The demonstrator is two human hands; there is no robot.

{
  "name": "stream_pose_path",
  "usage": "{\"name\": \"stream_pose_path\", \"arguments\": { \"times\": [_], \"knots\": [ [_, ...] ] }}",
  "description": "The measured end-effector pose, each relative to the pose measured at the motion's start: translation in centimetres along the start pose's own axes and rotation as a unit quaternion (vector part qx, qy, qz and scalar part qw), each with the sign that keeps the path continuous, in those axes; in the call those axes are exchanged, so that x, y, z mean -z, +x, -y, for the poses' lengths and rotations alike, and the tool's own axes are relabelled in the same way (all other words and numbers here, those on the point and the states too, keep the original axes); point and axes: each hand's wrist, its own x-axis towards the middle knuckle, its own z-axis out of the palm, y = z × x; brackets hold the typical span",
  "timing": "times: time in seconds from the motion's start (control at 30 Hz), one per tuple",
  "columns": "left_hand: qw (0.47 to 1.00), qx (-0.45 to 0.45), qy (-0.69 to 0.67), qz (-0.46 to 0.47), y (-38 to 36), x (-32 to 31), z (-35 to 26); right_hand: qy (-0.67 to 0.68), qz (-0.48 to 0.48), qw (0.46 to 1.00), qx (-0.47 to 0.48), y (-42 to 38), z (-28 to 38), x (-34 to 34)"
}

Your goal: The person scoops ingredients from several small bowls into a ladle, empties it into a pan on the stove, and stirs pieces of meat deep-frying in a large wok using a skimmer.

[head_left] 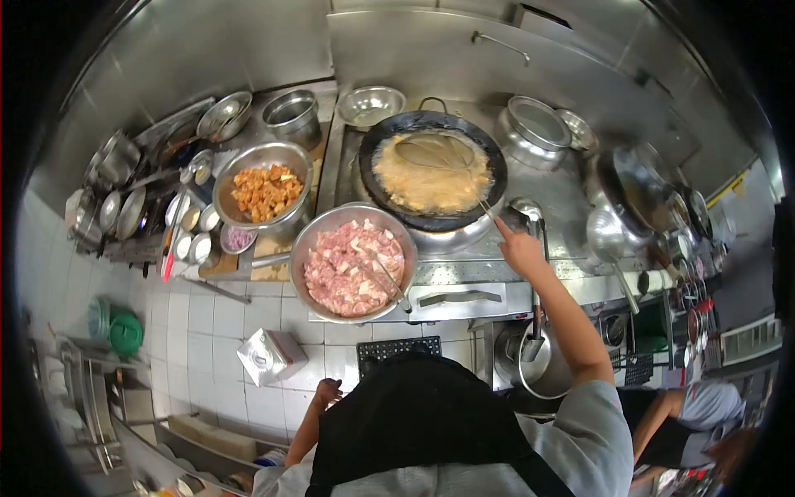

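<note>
My right hand (pixel 523 248) is closed around the thin handle of a wire skimmer (pixel 435 152). The skimmer's mesh head rests in a large black wok (pixel 377 192), where pale golden pieces fry in bubbling oil (pixel 426 186). Low beside my body hangs my left hand (pixel 330 390), its fingers loosely bent and slightly apart, with nothing visible in them. In front of me, left of the wok, a steel bowl (pixel 296 273) holds chopped raw meat (pixel 352 269) with a metal utensil (pixel 393 283) lying in it. Behind that stands another steel bowl (pixel 219 195) of browned fried pieces (pixel 267 192).
A ladle (pixel 527 209) lies right of the wok, near a lidded steel pot (pixel 537 123). Small seasoning bowls (pixel 199 248) crowd the left side. A square tin (pixel 272 358) stands on the tiled floor. At lower right, another person's arm (pixel 658 422) is close by.
</note>
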Motion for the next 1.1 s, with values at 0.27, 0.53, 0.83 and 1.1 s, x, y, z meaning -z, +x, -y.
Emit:
{"name": "stream_pose_path", "arguments": {
  "times": [0.27,0.53,0.83,1.1],
  "knots": [
    [0.997,0.023,0.051,0.058,-0.8,-2.3,2.0,0.219,-0.061,0.961,-0.155,-5.5,-1.6,1.1],
    [0.999,0.043,-0.014,0.019,-0.4,-3.5,1.3,0.304,0.468,0.824,0.103,-18.4,-3.3,-5.3],
    [0.995,0.098,0.012,-0.022,-2.7,-2.1,-9.3,0.507,0.618,0.578,-0.164,-22.3,0.6,-15.7],
    [0.999,0.028,0.028,-0.014,-0.7,-2.4,-4.2,0.596,0.361,0.563,-0.444,-29.8,-5.7,-28.1]
  ]
}}
